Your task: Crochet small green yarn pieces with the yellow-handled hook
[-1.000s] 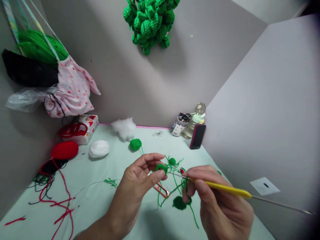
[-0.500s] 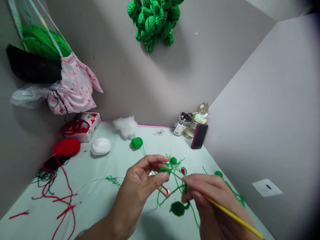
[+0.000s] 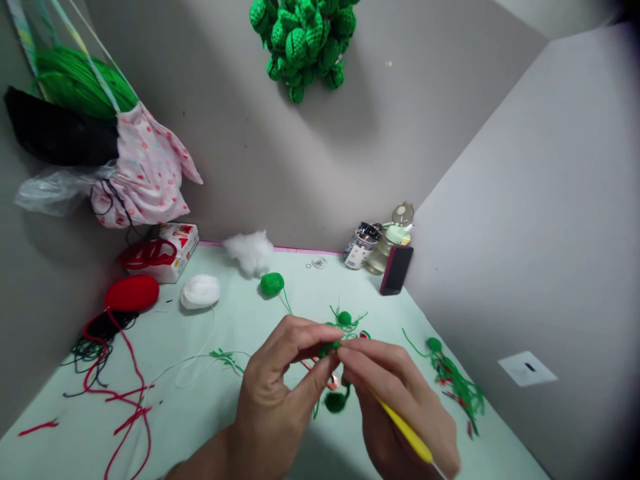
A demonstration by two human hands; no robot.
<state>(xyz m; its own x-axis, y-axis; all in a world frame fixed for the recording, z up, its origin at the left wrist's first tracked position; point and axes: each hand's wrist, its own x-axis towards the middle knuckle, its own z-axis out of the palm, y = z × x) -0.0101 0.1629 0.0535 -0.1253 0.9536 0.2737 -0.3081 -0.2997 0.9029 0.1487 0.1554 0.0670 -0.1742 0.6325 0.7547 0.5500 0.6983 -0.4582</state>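
Between the thumb and fingers of my left hand (image 3: pixel 283 380) is a small green crochet piece (image 3: pixel 329 348), mostly covered by the fingertips. My right hand (image 3: pixel 400 393) grips a crochet hook (image 3: pixel 406 430) with a yellow handle; its tip is hidden where the fingertips of both hands meet at the piece. Below the hands hangs a dark green round crocheted piece (image 3: pixel 335 401), on a strand coming from my right hand. Behind the fingers lie a small green ball (image 3: pixel 345 318) with loose yarn ends and an orange-handled item (image 3: pixel 333 381), partly covered.
White yarn (image 3: pixel 201 292), red yarn (image 3: pixel 132 293), green yarn (image 3: pixel 272 285) and fluffy stuffing (image 3: pixel 250 252) lie along the back and left. A phone (image 3: pixel 397 270) leans by a jar (image 3: pixel 361 247) at the back right. Green and red scraps (image 3: pixel 455 377) lie right. Green crocheted pieces (image 3: pixel 305 43) hang above.
My right hand has moved left with the hook, bringing its fingertips against the piece in my left hand. The dangling round piece has shifted left and up. The view has turned slightly.
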